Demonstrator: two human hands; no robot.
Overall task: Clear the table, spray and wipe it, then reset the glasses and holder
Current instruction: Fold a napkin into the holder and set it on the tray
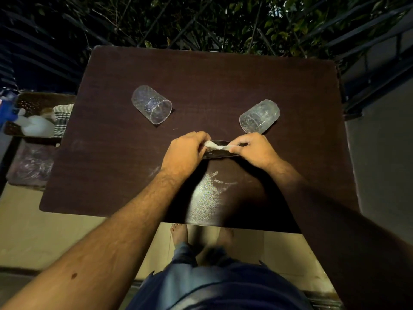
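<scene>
Two clear textured glasses stand upside down on the dark brown table (111,153): one (151,107) at the left, the other (259,116) at the right. At the table's middle lies a dark holder (220,154), mostly hidden by my hands. My left hand (185,153) and my right hand (254,151) each pinch one end of a white napkin (218,146), which stretches between them just above the holder. White powdery smears (207,193) mark the table surface near its front edge.
A brown basket (33,104) at the left holds a white spray bottle (36,126) and a striped cloth (61,118). Leafy branches (212,23) crowd the far table edge. Dark railings (368,52) run along the right. My bare feet (178,233) stand under the near edge.
</scene>
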